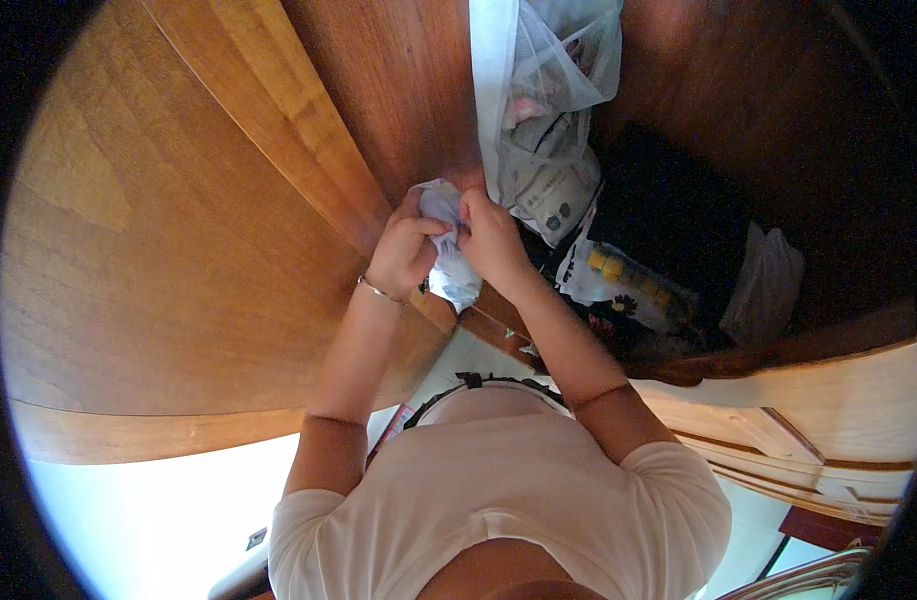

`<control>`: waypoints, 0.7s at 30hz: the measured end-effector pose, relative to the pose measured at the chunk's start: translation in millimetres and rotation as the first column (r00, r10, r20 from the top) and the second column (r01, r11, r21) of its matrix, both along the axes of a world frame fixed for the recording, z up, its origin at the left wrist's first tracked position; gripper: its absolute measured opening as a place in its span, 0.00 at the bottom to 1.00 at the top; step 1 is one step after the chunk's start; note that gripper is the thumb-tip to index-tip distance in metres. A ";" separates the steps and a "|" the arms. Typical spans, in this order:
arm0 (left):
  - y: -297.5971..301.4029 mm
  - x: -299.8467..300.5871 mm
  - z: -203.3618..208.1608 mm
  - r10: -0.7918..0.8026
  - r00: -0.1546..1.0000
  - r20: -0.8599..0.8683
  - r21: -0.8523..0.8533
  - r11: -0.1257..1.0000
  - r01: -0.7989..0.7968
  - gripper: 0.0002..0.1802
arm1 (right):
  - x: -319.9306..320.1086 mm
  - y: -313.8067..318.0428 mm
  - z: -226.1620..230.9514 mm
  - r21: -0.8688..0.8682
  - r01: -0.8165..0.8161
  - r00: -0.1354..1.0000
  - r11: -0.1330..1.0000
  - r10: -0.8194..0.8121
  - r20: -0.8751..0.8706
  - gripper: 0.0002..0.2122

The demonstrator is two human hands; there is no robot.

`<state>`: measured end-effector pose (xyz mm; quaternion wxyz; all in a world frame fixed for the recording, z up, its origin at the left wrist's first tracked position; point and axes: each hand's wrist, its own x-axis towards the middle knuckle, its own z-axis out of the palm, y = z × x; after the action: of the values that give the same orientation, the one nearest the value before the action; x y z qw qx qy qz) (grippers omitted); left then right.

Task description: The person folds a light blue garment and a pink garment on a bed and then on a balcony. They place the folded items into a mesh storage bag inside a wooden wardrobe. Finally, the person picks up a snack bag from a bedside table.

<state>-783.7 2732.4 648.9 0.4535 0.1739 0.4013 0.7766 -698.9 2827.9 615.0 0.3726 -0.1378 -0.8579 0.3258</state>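
A crumpled, pale white bundle [455, 278], soft and partly shiny, hangs between my two hands in front of an open wooden cabinet; whether it is a bag or cloth I cannot tell. My left hand [405, 246] grips it from the left, thumb across its front. On the other side my right hand [492, 240] pinches its upper part with bent fingers. Close beyond the right hand sits a white printed packet [554, 195], inside or behind a hanging mesh organizer [564, 70].
A big wooden door panel [159, 240] stands along the left. In the cabinet at right are a black bag [669, 205], a clear pouch with yellow items [629, 280] and a translucent plastic bag [767, 285]. Pale wooden drawers [769, 430] lie below the cabinet's edge.
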 end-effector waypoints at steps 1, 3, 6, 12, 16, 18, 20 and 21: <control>1.5 -5.2 -4.0 0.017 0.999 -0.046 -0.036 0.999 -0.019 0.24 | -1.2 -0.8 0.1 -0.084 -0.051 0.999 0.995 0.052 0.012 0.13; 3.4 -21.8 -11.2 0.063 0.998 0.032 -0.048 0.997 -0.061 0.26 | -1.9 -3.3 0.0 -0.245 -0.136 0.989 0.960 0.147 0.030 0.13; 10.1 -28.1 -29.6 0.138 0.990 0.023 -0.042 0.990 -0.137 0.27 | -0.9 -11.9 -1.8 -0.387 -0.179 0.975 0.905 0.215 0.052 0.13; 23.7 -17.5 -44.3 0.104 0.932 -0.347 -0.164 0.972 -0.170 0.30 | 6.3 -7.7 6.3 -0.405 -0.140 0.981 0.903 0.183 0.069 0.11; 21.1 -47.5 -53.7 -0.262 0.222 -0.939 -0.307 0.930 -0.200 0.27 | 3.2 -11.7 6.2 -0.429 -0.150 0.978 0.891 0.197 0.068 0.11; 19.7 -55.4 -47.7 -0.455 -0.047 -0.889 -0.434 0.872 -0.225 0.25 | 3.9 -13.0 2.7 -0.451 -0.158 0.975 0.878 0.211 0.071 0.12; 17.2 -62.6 -45.5 -0.661 -0.052 -0.749 -0.635 0.738 -0.231 0.24 | 4.1 -13.5 1.1 -0.485 -0.193 0.976 0.853 0.220 -0.001 0.12; 16.5 -57.7 -41.0 -0.695 -0.121 -0.709 -0.653 0.711 -0.259 0.22 | 5.3 -12.6 0.7 -0.501 -0.207 0.975 0.841 0.219 -0.035 0.13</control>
<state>-841.4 2748.9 607.9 0.1747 0.5891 0.7822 0.1029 -693.6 2815.3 615.6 0.2756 -0.1377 -0.7580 0.5749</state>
